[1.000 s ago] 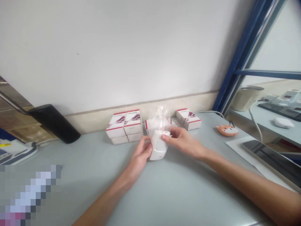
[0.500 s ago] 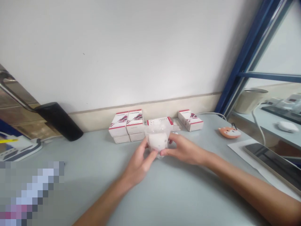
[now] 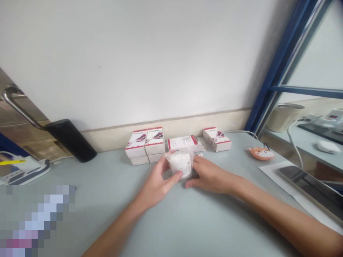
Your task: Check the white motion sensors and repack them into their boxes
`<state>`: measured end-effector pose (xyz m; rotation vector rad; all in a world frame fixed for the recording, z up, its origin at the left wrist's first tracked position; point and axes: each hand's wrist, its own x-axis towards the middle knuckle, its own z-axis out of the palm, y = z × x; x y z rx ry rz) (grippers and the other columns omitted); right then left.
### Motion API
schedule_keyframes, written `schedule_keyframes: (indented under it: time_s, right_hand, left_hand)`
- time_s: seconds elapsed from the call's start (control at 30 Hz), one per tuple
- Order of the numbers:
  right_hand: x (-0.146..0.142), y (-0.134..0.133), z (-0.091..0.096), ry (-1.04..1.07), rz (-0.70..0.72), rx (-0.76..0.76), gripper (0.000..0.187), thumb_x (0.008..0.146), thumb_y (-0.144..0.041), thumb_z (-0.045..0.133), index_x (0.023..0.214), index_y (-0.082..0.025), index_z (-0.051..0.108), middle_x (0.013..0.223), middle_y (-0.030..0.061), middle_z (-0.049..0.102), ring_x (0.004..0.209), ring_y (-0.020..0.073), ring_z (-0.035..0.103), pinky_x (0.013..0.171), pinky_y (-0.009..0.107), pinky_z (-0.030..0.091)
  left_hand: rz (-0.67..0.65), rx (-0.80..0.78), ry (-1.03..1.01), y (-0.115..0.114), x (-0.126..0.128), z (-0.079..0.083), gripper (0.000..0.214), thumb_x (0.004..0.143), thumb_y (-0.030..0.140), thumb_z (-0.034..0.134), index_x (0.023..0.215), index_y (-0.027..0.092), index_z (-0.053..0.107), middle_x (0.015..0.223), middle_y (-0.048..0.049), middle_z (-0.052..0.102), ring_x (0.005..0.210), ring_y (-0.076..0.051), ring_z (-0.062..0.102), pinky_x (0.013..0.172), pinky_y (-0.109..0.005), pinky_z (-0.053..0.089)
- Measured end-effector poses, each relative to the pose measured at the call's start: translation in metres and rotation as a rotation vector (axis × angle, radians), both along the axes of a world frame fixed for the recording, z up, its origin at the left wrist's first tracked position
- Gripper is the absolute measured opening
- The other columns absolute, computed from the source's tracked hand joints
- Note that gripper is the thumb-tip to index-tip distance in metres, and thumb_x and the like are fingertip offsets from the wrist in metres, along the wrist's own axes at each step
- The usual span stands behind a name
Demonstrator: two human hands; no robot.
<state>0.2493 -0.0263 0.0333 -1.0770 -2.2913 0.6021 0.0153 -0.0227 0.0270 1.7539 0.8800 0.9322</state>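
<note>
A rounded white device in a clear plastic bag point(image 3: 181, 165) sits just in front of the white-and-red boxes at the middle of the desk. My left hand point(image 3: 158, 184) grips it from the left, thumb across its front and fingers around its side. Beside its right edge is my right hand point(image 3: 211, 175), thumb spread away from the bag and fingers reaching along its far side. Whether those fingertips touch the plastic is hard to tell. Right behind the bag lies a white box with a red end point(image 3: 182, 142).
Stacked white-and-red boxes point(image 3: 146, 144) stand left of centre, another box point(image 3: 217, 139) to the right. An orange animal-face case point(image 3: 262, 153) and a phone point(image 3: 312, 187) on paper lie right. A black cylinder point(image 3: 71, 141) and power strip point(image 3: 25, 171) are left; the lower-left corner is pixelated.
My right thumb has come off the front of the bagged device and spread outward. The left hand keeps its grip, and the bag's loose top has been lowered.
</note>
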Motion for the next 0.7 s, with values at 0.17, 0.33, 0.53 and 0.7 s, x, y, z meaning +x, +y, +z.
schedule_keyframes:
  time_s: [0.17, 0.33, 0.53, 0.7]
  right_hand:
    - [0.0, 0.002, -0.004, 0.032, 0.03, -0.011, 0.04, 0.097, -0.049, 0.071, 0.127, -0.023, 0.066, 0.132, 0.0128, 0.068, 0.119, 0.0326, 0.062, 0.102, 0.047, 0.049]
    - [-0.004, 0.002, -0.008, -0.011, -0.009, -0.023, 0.043, 0.09, -0.046, 0.079, 0.126, -0.024, 0.069, 0.134, 0.0125, 0.065, 0.12, 0.0344, 0.06, 0.104, 0.05, 0.048]
    - [0.0, 0.001, -0.003, 0.051, 0.048, -0.131, 0.04, 0.091, -0.044, 0.077, 0.124, -0.023, 0.069, 0.13, 0.0098, 0.07, 0.115, 0.0308, 0.064, 0.1, 0.043, 0.05]
    - [-0.003, 0.002, -0.002, 0.138, 0.117, -0.194, 0.03, 0.108, -0.044, 0.051, 0.098, -0.02, 0.066, 0.095, 0.0028, 0.07, 0.084, 0.0188, 0.061, 0.078, 0.031, 0.048]
  left_hand:
    - [-0.016, -0.118, 0.056, 0.0, 0.006, -0.005, 0.048, 0.093, 0.049, 0.075, 0.131, 0.022, 0.064, 0.134, -0.0126, 0.072, 0.126, -0.034, 0.067, 0.107, -0.046, 0.052]
    - [0.042, -0.14, 0.113, -0.005, 0.01, -0.01, 0.055, 0.085, 0.044, 0.083, 0.133, 0.025, 0.063, 0.14, -0.0101, 0.071, 0.131, -0.036, 0.064, 0.106, -0.047, 0.052]
    - [0.096, -0.256, -0.156, -0.002, 0.014, -0.007, 0.053, 0.083, 0.041, 0.086, 0.126, 0.02, 0.064, 0.132, -0.0131, 0.075, 0.125, -0.034, 0.069, 0.104, -0.045, 0.055]
    - [0.143, -0.483, -0.393, -0.002, 0.011, 0.009, 0.053, 0.093, 0.046, 0.076, 0.136, 0.018, 0.062, 0.136, -0.0163, 0.072, 0.123, -0.033, 0.07, 0.104, -0.047, 0.057]
